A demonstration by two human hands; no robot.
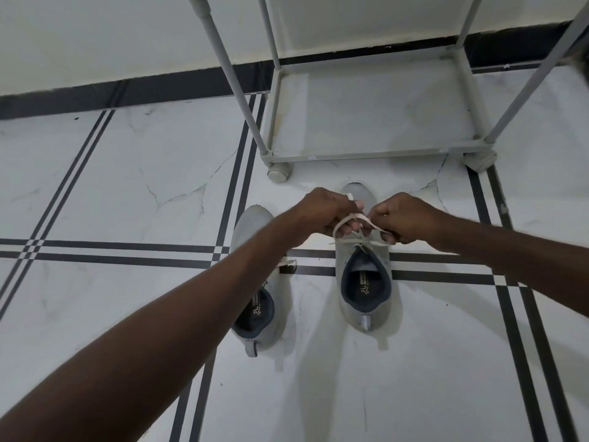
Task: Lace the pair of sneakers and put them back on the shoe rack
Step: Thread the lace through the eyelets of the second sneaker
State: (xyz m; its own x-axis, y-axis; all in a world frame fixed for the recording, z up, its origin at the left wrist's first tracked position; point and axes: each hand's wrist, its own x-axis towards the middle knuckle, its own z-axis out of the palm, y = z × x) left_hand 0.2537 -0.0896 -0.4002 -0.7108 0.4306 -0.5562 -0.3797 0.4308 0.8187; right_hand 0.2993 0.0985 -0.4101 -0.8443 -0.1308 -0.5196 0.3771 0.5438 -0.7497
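Observation:
Two grey sneakers with dark blue linings stand on the tiled floor, toes pointing away from me. Over the right sneaker [365, 282], my left hand [325, 212] and my right hand [404, 218] both pinch its pale lace [357, 217], which is drawn into a loop between them above the tongue. The left sneaker [264, 282] is partly hidden under my left forearm; a bit of its lace shows by the arm. The grey shoe rack [369, 154] stands just beyond the shoes, and its bottom shelf is bare.
The white marble floor [143, 173] has black inlay stripes. A white wall with a black skirting [159, 87] runs behind the rack. The rack's front feet [279, 173] sit close to the sneaker toes.

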